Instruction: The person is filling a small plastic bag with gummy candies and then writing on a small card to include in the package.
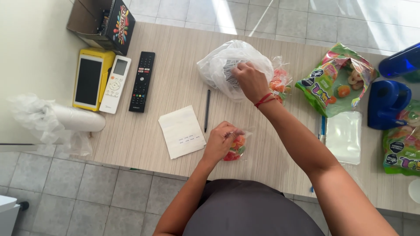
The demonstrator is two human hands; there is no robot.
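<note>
While left fingers [227, 134] pinch one candy bag [235, 148], right fingers [240, 70] grip white bag [218, 63], two remotes [142, 81].

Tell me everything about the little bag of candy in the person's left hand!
The small clear bag is thin see-through plastic, filled with orange, red and green gummy candies. The left hand pinches its top between the fingers, so it bunches there. It sits at the near edge of the light wooden table, right of the white paper.
</note>
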